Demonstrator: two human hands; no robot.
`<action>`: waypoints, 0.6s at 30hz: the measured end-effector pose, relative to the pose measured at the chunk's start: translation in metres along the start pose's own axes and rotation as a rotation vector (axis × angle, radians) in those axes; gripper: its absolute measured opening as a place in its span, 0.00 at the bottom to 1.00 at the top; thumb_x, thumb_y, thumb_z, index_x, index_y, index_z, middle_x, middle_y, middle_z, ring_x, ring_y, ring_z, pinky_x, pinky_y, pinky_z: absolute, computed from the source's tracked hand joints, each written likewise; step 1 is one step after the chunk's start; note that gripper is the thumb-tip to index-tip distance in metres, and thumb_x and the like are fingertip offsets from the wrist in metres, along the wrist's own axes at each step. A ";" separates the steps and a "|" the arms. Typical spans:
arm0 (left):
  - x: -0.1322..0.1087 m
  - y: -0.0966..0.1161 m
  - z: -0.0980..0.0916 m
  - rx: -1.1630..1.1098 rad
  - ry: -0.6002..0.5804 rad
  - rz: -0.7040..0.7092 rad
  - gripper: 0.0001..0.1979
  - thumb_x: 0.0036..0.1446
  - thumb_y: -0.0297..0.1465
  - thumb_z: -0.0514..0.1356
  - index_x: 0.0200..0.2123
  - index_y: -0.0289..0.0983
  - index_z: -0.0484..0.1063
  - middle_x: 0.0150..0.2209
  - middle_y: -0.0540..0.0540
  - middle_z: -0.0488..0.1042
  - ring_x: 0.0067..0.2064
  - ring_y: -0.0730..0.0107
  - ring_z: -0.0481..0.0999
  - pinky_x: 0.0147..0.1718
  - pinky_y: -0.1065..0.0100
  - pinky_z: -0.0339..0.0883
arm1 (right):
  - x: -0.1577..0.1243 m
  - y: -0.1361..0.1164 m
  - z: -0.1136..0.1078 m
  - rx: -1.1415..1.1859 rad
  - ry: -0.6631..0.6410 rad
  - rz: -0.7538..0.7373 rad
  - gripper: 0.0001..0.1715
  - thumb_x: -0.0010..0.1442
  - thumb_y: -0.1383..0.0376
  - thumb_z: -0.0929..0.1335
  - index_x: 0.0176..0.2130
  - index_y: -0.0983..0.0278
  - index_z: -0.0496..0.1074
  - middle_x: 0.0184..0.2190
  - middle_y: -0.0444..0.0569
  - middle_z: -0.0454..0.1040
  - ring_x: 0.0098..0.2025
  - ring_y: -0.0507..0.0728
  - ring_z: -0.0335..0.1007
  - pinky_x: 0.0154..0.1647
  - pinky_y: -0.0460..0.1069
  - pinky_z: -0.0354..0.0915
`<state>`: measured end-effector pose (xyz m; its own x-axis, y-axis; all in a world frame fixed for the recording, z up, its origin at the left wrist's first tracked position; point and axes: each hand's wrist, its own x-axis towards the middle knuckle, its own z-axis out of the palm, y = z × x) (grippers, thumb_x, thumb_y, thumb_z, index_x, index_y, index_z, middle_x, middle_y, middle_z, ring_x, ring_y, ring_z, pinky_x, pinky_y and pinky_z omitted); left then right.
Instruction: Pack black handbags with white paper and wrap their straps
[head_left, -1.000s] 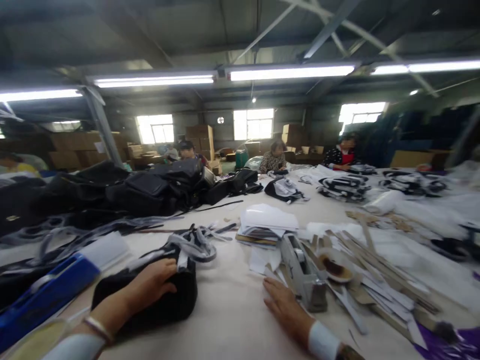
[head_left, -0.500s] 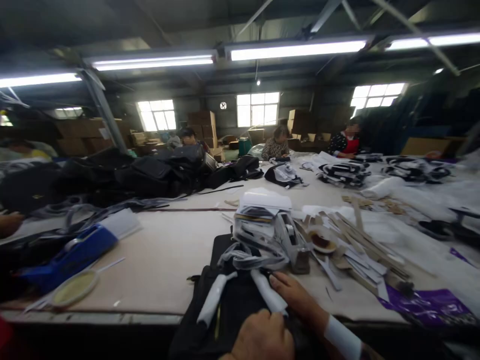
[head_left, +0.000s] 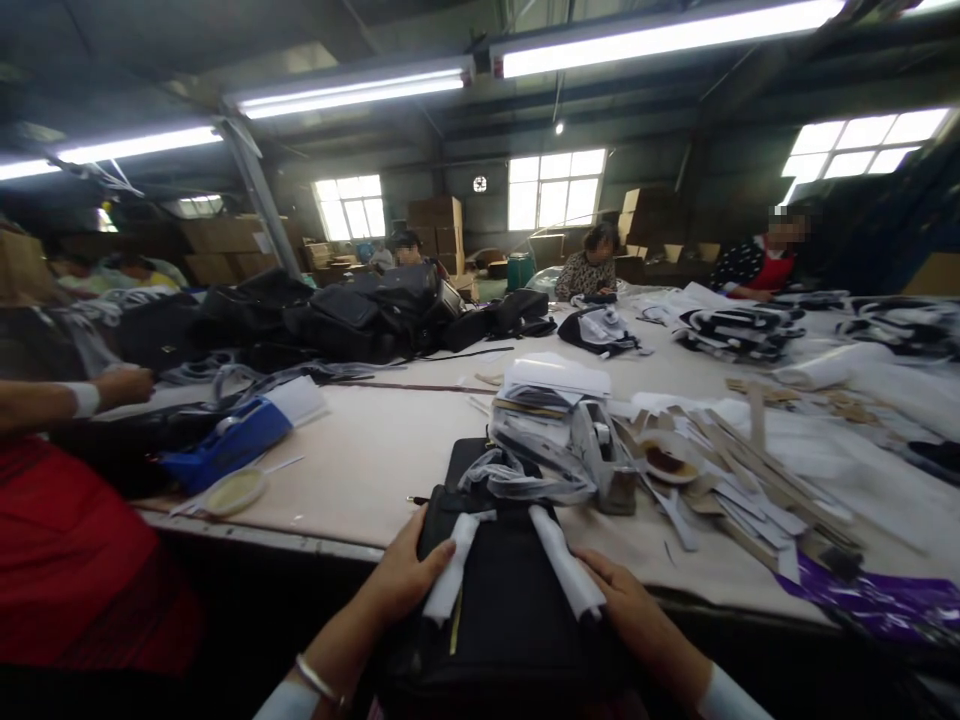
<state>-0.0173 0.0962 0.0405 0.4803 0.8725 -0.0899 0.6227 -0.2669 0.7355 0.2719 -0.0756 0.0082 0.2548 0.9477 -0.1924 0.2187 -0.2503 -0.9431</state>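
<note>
A black bag (head_left: 502,590) lies at the table's near edge, with a gold zip on its front and two straps wrapped in white padding, the left wrap (head_left: 452,570) and the right wrap (head_left: 564,562). My left hand (head_left: 405,572) grips the bag's left side, thumb over the front beside the left wrap. On the opposite side my right hand (head_left: 626,605) holds the bag's edge against the right wrap; some of its fingers are hidden. Clear plastic strips (head_left: 517,478) lie across the bag's top end.
A grey tape dispenser (head_left: 604,450) and cardboard strips (head_left: 750,490) lie to the right, near purple plastic (head_left: 877,595). At left are a blue tape dispenser (head_left: 232,435) and a co-worker's hand (head_left: 124,388). Black bags (head_left: 375,315) are piled farther back. Other people sit across the table.
My left hand has moved from the lower right of the bag to its left side. My right hand has slid lower along the right wrap. The view has shifted, showing more of the co-worker at left.
</note>
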 end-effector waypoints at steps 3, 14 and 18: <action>-0.028 -0.012 0.024 -0.049 0.060 0.016 0.44 0.56 0.46 0.60 0.70 0.29 0.51 0.69 0.32 0.56 0.71 0.49 0.55 0.69 0.50 0.49 | -0.011 0.001 0.005 -0.023 -0.028 -0.039 0.32 0.60 0.46 0.66 0.51 0.67 0.77 0.48 0.57 0.78 0.53 0.68 0.72 0.57 0.59 0.65; -0.041 -0.042 0.037 -0.017 0.214 0.069 0.32 0.63 0.46 0.54 0.65 0.34 0.62 0.63 0.36 0.67 0.66 0.52 0.66 0.65 0.53 0.61 | -0.038 0.037 0.032 -0.167 0.080 -0.036 0.25 0.63 0.50 0.63 0.42 0.64 0.78 0.49 0.57 0.75 0.54 0.66 0.68 0.59 0.54 0.62; -0.037 -0.040 0.036 0.032 0.300 0.048 0.25 0.62 0.48 0.54 0.53 0.37 0.74 0.52 0.38 0.75 0.56 0.51 0.75 0.58 0.52 0.69 | -0.047 0.057 0.033 -0.148 0.023 0.084 0.22 0.59 0.50 0.63 0.27 0.64 0.72 0.28 0.48 0.72 0.36 0.60 0.68 0.37 0.49 0.65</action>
<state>-0.0377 0.0597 -0.0101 0.3089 0.9392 0.1500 0.6253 -0.3194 0.7120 0.2413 -0.1275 -0.0453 0.2992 0.9179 -0.2605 0.3320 -0.3561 -0.8735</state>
